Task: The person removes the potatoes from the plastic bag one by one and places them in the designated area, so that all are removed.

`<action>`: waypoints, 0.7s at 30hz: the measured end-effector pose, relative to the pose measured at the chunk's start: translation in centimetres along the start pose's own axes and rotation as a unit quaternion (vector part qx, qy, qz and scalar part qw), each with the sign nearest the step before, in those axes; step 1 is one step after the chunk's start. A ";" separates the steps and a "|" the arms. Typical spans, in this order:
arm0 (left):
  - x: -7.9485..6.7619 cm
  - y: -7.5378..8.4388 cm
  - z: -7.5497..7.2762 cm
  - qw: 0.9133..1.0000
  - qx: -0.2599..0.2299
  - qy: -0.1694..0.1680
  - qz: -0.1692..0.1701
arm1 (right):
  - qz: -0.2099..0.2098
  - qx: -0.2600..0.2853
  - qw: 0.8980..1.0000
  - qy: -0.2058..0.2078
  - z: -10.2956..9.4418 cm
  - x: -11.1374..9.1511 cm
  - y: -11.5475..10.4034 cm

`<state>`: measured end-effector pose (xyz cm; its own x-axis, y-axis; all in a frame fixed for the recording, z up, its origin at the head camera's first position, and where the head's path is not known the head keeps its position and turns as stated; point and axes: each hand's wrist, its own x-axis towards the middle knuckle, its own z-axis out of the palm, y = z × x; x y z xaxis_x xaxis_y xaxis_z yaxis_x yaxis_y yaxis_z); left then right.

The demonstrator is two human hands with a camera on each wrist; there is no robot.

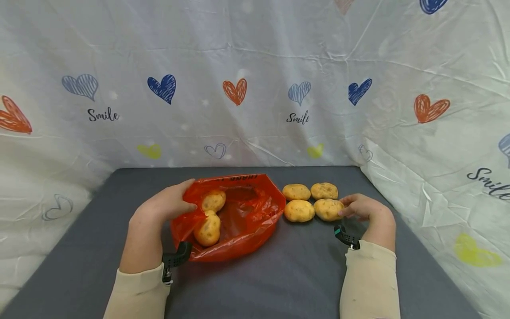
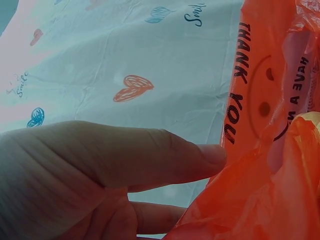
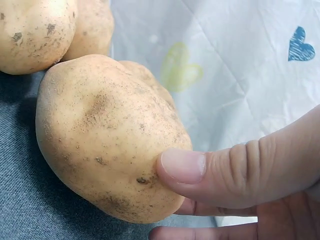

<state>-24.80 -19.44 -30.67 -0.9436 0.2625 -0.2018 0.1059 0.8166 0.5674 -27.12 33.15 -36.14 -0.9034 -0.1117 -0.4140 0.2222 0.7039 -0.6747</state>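
Note:
My left hand [image 1: 163, 204] holds the left side of a red plastic bag [image 1: 249, 221], which lies with its mouth open. In the left wrist view the thumb lies against the bag's printed edge [image 2: 237, 90], with fingers behind the plastic. Inside the bag are two potatoes, an upper one [image 1: 214, 200] and a lower one [image 1: 207, 230]. To the right of the bag, my right hand [image 1: 368, 208] pinches the right end of a potato [image 1: 328, 209]. The right wrist view shows the thumb on this potato's skin [image 3: 105, 135], with fingers partly hidden behind it.
Beside the pinched potato sit three more: one to its left [image 1: 299, 211], one behind it [image 1: 324, 191] and one at the back left [image 1: 296, 192]. A dark grey cloth [image 1: 259, 288] covers the table. White sheeting [image 1: 191, 44] printed with hearts hangs behind and at the sides.

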 end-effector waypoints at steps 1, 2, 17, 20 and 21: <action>0.0 0.0 0.0 1.000 -0.001 0.000 -0.001 | 0.000 0.001 1.000 0.001 -0.1 0.0 0.0; 0.0 0.1 0.0 1.000 -0.002 0.000 -0.003 | -0.001 0.003 1.000 0.003 -0.1 0.0 -0.1; 0.0 0.3 0.0 1.000 0.004 0.000 -0.002 | -0.084 -0.073 0.989 0.094 -0.1 -1.9 -4.6; 0.0 0.3 0.0 1.000 0.004 -0.001 -0.005 | -0.122 -0.079 0.982 0.117 0.6 -2.8 -6.8; 0.1 0.2 0.1 1.000 0.002 -0.001 -0.005 | -0.134 -0.085 0.980 0.123 0.9 -3.0 -7.4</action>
<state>-24.84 -19.19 -30.64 -0.9441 0.2548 -0.2091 0.0973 0.8216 0.5616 -25.75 27.61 -30.45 -0.9868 -0.1497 -0.0620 -0.0797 0.7815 -0.6188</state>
